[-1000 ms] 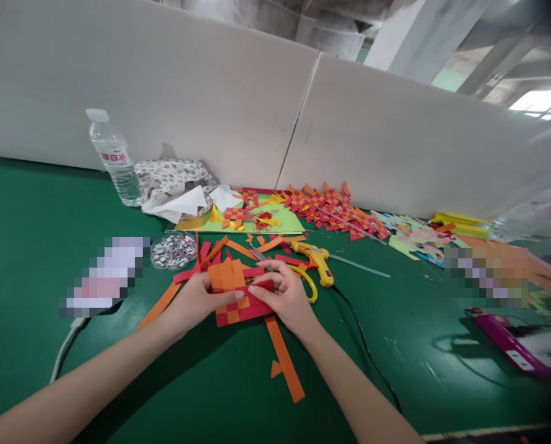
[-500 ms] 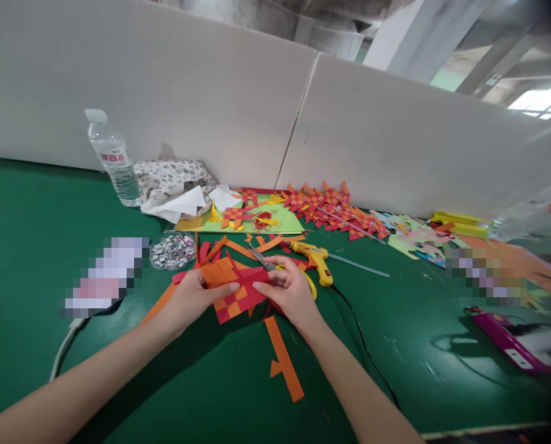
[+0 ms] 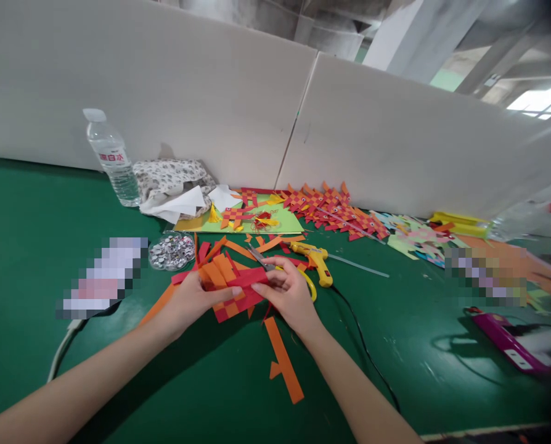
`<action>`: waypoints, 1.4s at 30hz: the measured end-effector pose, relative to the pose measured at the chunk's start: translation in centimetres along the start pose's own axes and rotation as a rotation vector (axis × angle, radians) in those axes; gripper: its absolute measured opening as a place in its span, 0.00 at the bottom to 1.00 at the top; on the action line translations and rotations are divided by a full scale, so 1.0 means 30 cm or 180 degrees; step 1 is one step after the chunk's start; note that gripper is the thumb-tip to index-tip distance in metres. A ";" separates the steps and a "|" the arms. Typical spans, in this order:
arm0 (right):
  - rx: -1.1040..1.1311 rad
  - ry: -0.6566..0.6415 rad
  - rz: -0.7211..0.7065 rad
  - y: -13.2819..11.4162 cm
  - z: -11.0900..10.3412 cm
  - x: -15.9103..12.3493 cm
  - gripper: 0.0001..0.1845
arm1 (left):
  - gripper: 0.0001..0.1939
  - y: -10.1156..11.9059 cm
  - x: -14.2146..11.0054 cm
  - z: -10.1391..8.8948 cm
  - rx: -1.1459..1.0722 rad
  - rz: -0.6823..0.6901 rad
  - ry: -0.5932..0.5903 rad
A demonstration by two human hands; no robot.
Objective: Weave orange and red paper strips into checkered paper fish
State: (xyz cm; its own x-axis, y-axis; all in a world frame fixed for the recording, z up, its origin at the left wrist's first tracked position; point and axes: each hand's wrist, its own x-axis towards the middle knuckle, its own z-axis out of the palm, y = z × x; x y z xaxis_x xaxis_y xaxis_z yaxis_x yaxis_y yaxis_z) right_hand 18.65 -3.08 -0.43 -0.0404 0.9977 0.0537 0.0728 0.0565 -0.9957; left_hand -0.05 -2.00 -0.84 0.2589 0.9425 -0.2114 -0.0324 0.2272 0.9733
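Between my two hands is a woven paper piece (image 3: 229, 310) of red and orange strips, checkered at its lower part, with loose strips standing out at the top. My left hand (image 3: 196, 301) grips its left side, thumb flat across the front. At the right side, my right hand (image 3: 288, 290) pinches the red strips between thumb and fingers. Scissors (image 3: 311, 285) with yellow handles lie just behind my right hand, their blades pointing up-left and partly hidden. Cut orange and red strips lie around and behind the piece; one orange strip (image 3: 285, 364) is nearer to me.
A yellow glue gun (image 3: 316, 259) with a black cord lies right of my hands. Left are a dish of googly eyes (image 3: 172, 251), a blurred-out phone-like object (image 3: 104, 274) and a water bottle (image 3: 113, 159). Finished woven paper fish (image 3: 331, 206) pile by the partition. A purple power strip (image 3: 506, 340) sits right.
The orange strips at the top left of the woven piece have shifted, and the red strip at its right is now folded over more. Both hands stay nearly in place.
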 end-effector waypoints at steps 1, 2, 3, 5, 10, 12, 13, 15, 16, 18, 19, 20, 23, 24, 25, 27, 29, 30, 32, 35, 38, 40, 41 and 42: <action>-0.0011 0.0001 -0.0003 0.000 0.001 0.000 0.22 | 0.17 0.000 0.000 0.001 0.0023 -0.0011 -0.0027; -0.0027 0.0001 0.0000 0.000 0.002 -0.001 0.23 | 0.16 0.000 0.000 0.000 0.0037 -0.0018 -0.0050; -0.0049 -0.0008 0.0012 0.000 0.003 -0.001 0.23 | 0.16 -0.002 0.001 0.000 0.0045 -0.0022 -0.0071; -0.0085 -0.0077 0.0075 0.002 0.004 0.000 0.27 | 0.15 -0.007 0.003 -0.003 0.0069 -0.0015 -0.0071; 0.0086 -0.0240 0.0217 0.017 -0.002 0.010 0.30 | 0.13 -0.016 0.009 -0.008 0.0096 0.0004 0.0059; 0.0078 -0.0153 0.0187 0.020 -0.007 0.014 0.29 | 0.13 -0.014 0.008 -0.008 0.0152 0.0064 0.0107; 0.0045 -0.0086 0.0163 0.021 -0.010 0.015 0.29 | 0.13 -0.011 0.006 -0.007 0.0207 0.0110 0.0147; -0.0027 0.0010 0.0116 0.021 -0.012 0.015 0.28 | 0.13 -0.005 0.001 -0.003 0.0333 0.0201 0.0218; -0.0041 0.0022 0.0101 0.020 -0.012 0.014 0.28 | 0.13 -0.003 -0.001 -0.002 0.0382 0.0240 0.0237; -0.0029 0.0009 0.0074 0.018 -0.011 0.013 0.27 | 0.13 -0.002 -0.004 0.001 0.0420 0.0277 0.0272; -0.0023 0.0017 0.0069 0.015 -0.012 0.014 0.27 | 0.13 -0.004 -0.004 0.002 0.0409 0.0279 0.0291; -0.0022 0.0058 0.0067 0.011 -0.015 0.017 0.27 | 0.12 -0.006 -0.003 0.002 0.0373 0.0272 0.0310; -0.0092 0.0302 -0.0022 -0.018 -0.043 0.029 0.26 | 0.12 -0.015 0.004 0.000 0.0145 0.0213 0.0413; -0.0164 0.0369 -0.0143 -0.032 -0.056 0.030 0.26 | 0.12 -0.016 0.007 -0.001 0.0059 0.0185 0.0464; -0.0295 0.0532 -0.0308 -0.047 -0.071 0.025 0.26 | 0.12 -0.016 0.009 -0.002 -0.0026 0.0160 0.0528; -0.0781 0.0695 -0.0523 -0.071 -0.095 -0.008 0.24 | 0.13 -0.010 0.012 -0.005 -0.0183 0.0148 0.0670; -0.1458 0.0267 -0.0609 -0.079 -0.112 -0.076 0.19 | 0.15 0.000 0.014 -0.008 -0.0315 0.0210 0.0784; -0.1825 0.0007 -0.0724 -0.076 -0.120 -0.121 0.16 | 0.15 0.005 0.015 -0.010 -0.0358 0.0261 0.0836; -0.2667 -0.0579 -0.1263 -0.061 -0.136 -0.217 0.18 | 0.15 0.012 0.018 -0.015 -0.0434 0.0302 0.0906; -0.3427 -0.1630 -0.2137 -0.041 -0.168 -0.328 0.26 | 0.16 0.015 0.022 -0.022 -0.0623 0.0216 0.0928; -0.3788 -0.1735 -0.2095 -0.042 -0.186 -0.352 0.26 | 0.16 0.012 0.023 -0.023 -0.0775 0.0171 0.0947; -0.3816 -0.1763 -0.1927 -0.048 -0.171 -0.316 0.24 | 0.15 0.009 0.021 -0.022 -0.0759 0.0186 0.0921; -0.3779 -0.1799 -0.1829 -0.050 -0.155 -0.285 0.24 | 0.14 0.007 0.020 -0.022 -0.0731 0.0202 0.0891; -0.3725 -0.1842 -0.1718 -0.050 -0.135 -0.247 0.24 | 0.14 0.005 0.020 -0.022 -0.0702 0.0216 0.0852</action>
State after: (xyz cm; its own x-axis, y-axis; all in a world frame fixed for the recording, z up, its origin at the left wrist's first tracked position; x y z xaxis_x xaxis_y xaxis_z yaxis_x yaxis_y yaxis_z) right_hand 22.89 -10.41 0.96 -0.7053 0.7044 0.0800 0.6788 0.7035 -0.2106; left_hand -0.53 -1.25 -0.87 -0.0122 0.9815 -0.1913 -0.2562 0.1818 0.9494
